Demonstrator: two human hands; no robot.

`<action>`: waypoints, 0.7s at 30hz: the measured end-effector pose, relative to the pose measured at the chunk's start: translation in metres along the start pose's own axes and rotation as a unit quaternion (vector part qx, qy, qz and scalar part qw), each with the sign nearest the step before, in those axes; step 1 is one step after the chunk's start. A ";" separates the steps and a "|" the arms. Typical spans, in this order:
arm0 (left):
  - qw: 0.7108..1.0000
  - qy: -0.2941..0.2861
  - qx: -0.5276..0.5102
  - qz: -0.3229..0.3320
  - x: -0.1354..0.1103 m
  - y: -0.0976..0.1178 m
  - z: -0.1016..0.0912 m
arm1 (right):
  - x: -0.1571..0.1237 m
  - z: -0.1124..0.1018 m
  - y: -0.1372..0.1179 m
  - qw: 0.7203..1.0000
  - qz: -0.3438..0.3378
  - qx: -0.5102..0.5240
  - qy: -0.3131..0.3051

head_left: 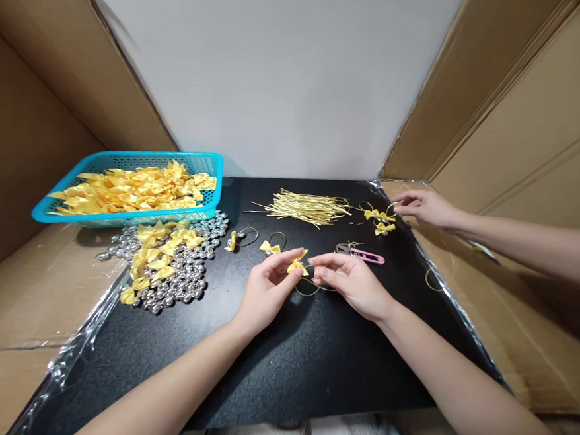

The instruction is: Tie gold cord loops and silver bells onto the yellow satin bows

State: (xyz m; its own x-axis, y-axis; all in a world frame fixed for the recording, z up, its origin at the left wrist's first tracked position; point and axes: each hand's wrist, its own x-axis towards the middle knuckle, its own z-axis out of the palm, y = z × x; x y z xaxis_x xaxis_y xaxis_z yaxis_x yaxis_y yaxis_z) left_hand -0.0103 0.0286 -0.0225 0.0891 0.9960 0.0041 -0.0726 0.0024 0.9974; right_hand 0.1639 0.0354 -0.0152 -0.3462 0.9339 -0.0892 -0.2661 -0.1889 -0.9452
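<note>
Between thumb and fingers of my left hand (267, 292) is a small yellow ribbon bow (297, 265). My right hand (352, 285) is closed in a pinch just to the right of it, on a thin gold wire tie (306, 293) that curves in a loop below the bow. The tie's far end is partly hidden by the right fingers. Just behind my left hand lies another bow (268, 246) with a wire ring, and farther left a bow with a silver bead and ring (231, 241). Pink-handled snips (369, 257) lie behind my right hand.
A blue basket (219, 185) of yellow bows stands at the back left. Silver beads (181, 279) and loose bows (160, 261) lie before it. Gold ties (308, 207) lie at the back. Another person's hand (427, 208) reaches toward finished-looking bows (382, 217). Cardboard walls (516, 114) flank the black table (279, 369).
</note>
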 end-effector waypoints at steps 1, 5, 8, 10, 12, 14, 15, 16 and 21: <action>1.000 -0.003 -0.003 -0.003 0.000 0.000 0.000 | 0.000 -0.001 0.000 1.000 -0.002 -0.022 0.011; 1.000 -0.007 -0.012 -0.016 -0.001 0.002 0.000 | 0.000 -0.002 -0.001 0.994 -0.025 -0.092 0.047; 1.000 -0.012 -0.015 -0.020 -0.002 0.004 -0.001 | 0.001 0.000 0.002 0.993 -0.034 -0.097 0.051; 1.000 -0.017 -0.016 -0.017 -0.002 0.004 -0.001 | 0.001 0.002 0.005 0.993 -0.040 -0.096 0.051; 0.999 -0.021 -0.024 -0.014 -0.002 0.005 -0.001 | 0.001 0.003 0.008 0.993 -0.048 -0.095 0.056; 0.999 -0.022 -0.035 -0.015 -0.002 0.006 -0.001 | 0.000 0.005 0.009 0.991 -0.063 -0.096 0.070; 0.999 -0.022 -0.039 -0.016 -0.002 0.006 -0.001 | -0.001 0.005 0.009 0.989 -0.072 -0.098 0.079; 0.999 -0.021 -0.042 -0.018 -0.002 0.006 0.000 | -0.002 0.006 0.008 0.988 -0.082 -0.099 0.088; 0.999 -0.016 -0.039 -0.033 -0.002 0.003 0.000 | -0.003 0.006 0.004 0.982 -0.109 -0.097 0.120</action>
State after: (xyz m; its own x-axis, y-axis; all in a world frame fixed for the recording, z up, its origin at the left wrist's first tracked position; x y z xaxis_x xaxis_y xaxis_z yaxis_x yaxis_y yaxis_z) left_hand -0.0105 0.0270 -0.0199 0.1268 0.9903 -0.0572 -0.1425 0.0753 0.9869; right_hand 0.1590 0.0298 -0.0165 -0.0720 0.9947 0.0728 -0.1264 0.0633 -0.9900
